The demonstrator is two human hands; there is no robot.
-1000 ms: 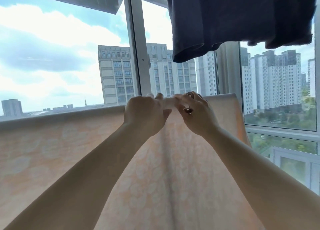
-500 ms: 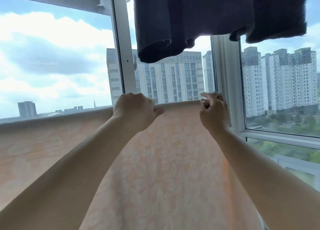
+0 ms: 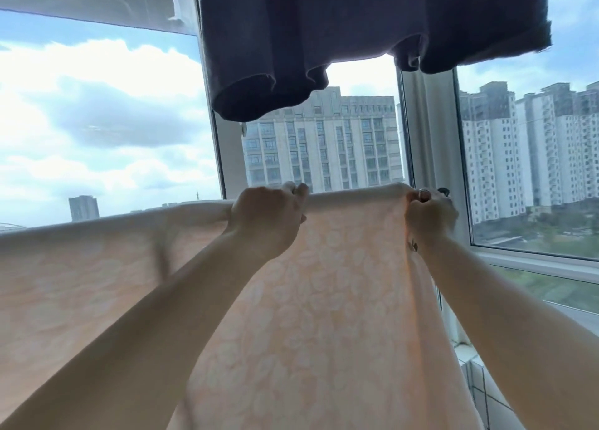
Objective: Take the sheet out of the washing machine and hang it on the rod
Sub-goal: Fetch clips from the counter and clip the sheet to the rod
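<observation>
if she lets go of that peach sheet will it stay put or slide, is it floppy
Likely floppy: the sheet hangs in soft folds below the left hand and right hand. Probably light, since daylight glows through it. It may stay, draped along its top edge, though the rod is hidden.

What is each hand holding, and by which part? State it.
Both hands grip the peach floral sheet along its top fold. The left hand holds it partway along the edge; the right hand holds it at the sheet's right end.

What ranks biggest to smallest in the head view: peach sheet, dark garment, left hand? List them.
1. peach sheet
2. dark garment, partly cut off by the frame
3. left hand, nearer the camera, yet clearly smallest
</observation>
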